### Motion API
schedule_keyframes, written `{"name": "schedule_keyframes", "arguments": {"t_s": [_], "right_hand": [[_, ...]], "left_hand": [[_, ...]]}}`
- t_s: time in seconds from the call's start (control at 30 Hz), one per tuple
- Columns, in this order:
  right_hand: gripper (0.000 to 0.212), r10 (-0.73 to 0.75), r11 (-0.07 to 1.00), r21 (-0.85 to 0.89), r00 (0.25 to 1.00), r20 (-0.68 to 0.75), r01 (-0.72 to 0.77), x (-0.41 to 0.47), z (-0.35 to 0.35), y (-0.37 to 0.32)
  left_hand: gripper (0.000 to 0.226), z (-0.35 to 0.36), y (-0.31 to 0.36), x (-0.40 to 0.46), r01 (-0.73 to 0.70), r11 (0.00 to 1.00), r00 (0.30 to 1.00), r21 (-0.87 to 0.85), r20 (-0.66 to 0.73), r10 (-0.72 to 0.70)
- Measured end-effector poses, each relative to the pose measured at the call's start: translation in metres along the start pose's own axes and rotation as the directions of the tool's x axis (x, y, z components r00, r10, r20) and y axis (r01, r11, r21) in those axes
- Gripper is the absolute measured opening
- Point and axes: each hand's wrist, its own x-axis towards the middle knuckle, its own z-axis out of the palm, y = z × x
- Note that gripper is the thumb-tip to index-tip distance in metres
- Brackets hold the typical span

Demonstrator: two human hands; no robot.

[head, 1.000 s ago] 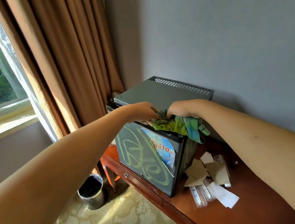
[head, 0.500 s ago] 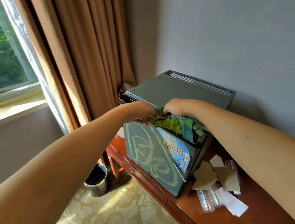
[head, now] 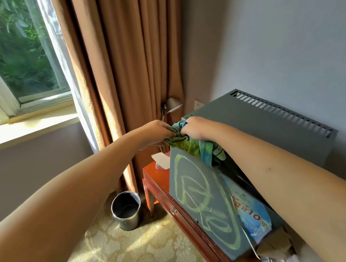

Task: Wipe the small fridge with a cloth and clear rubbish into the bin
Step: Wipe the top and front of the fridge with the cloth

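Grey metal fridge [head: 257, 123] on a red-brown wooden cabinet [head: 153, 180], against the grey wall, slotted vents along the back of the top. Yellow-green scrawl [head: 198, 193] looping over the door, no letters readable in it. Blue sticker [head: 251, 216] on the door's right part, red "10" legible, smaller print too blurred to read.

Green and blue cloth [head: 194, 144] bunched at the front top corner of the fridge, draped down over the door's upper edge. Left hand [head: 157, 130] reaching in from the left, arm stretched out long, fingers curled into the cloth's left end. Right hand [head: 194, 126] close beside it, knuckles up, fingers curled round the same cloth, forearm lying across the door's top right corner and hiding part of it. Both hands nearly touching, cloth gripped between them.

Round metal bin [head: 126, 210] on the patterned yellow carpet, just left of the cabinet, well below the hands. White paper [head: 160, 160] on the cabinet top behind the fridge's left corner. Torn cardboard scraps [head: 274, 247] and clear wrappers by the door's lower right corner, partly cut off by the frame edge. Small lamp [head: 172, 105] behind the hands, in front of the brown curtain [head: 125, 72]. Window [head: 15, 61] at left, greenery outside.
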Motion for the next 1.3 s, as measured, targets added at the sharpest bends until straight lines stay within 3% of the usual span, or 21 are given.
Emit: {"name": "schedule_keyframes", "arguments": {"t_s": [0.1, 0.2, 0.3, 0.43, 0.53, 0.7, 0.9, 1.03, 1.2, 1.3], "right_hand": [[0.019, -0.004, 1.0, 0.019, 1.0, -0.002, 0.004, 0.02, -0.005, -0.013], [0.039, 0.055, 0.998, 0.018, 0.997, 0.048, -0.056, 0.031, -0.013, -0.018], [0.044, 0.013, 1.0, -0.023, 0.999, 0.047, -0.012, 0.039, -0.013, -0.014], [0.011, -0.033, 0.999, -0.038, 0.999, 0.005, 0.033, 0.03, -0.007, -0.007], [0.036, -0.027, 0.994, -0.105, 1.0, -0.014, 0.026, 0.012, 0.002, -0.005], [0.043, -0.185, 0.907, -0.386, 0.983, -0.001, 0.17, -0.026, 0.033, -0.006], [0.033, -0.394, 0.786, -0.531, 0.918, -0.035, 0.317, -0.073, 0.079, 0.007], [0.042, -0.569, 0.644, -0.669, 0.817, -0.095, 0.371, -0.1, 0.104, 0.018], [0.035, -0.695, 0.521, -0.734, 0.716, -0.068, 0.436, -0.123, 0.128, 0.04], [0.029, -0.7, 0.529, -0.726, 0.71, -0.08, 0.44, -0.133, 0.138, 0.05]], "left_hand": [[0.019, -0.016, -0.008, 0.013, 0.019, 0.999, 1.0, -0.051, 0.018, -0.018], [0.018, -0.024, -0.01, 0.022, 0.041, 0.993, 0.997, -0.108, 0.071, -0.033], [0.016, -0.027, -0.01, 0.023, 0.063, 0.99, 0.995, -0.125, 0.082, -0.053], [0.014, -0.02, -0.015, 0.013, 0.081, 0.978, 0.994, -0.19, 0.085, -0.066], [0.017, -0.009, -0.021, -0.003, 0.063, 0.975, 0.996, -0.214, 0.068, -0.049], [0.02, 0.022, -0.051, -0.044, 0.002, 0.995, 1.0, -0.102, -0.03, -0.005], [0.026, 0.084, -0.082, -0.106, 0.017, 0.988, 0.978, -0.151, -0.202, -0.048], [0.028, 0.117, -0.09, -0.13, 0.087, 0.882, 0.983, -0.464, -0.101, -0.151], [0.024, 0.142, -0.09, -0.155, 0.215, 0.822, 0.971, -0.527, 0.029, -0.235], [0.03, 0.157, -0.092, -0.163, 0.221, 0.56, 0.97, -0.798, 0.124, -0.207]]}}
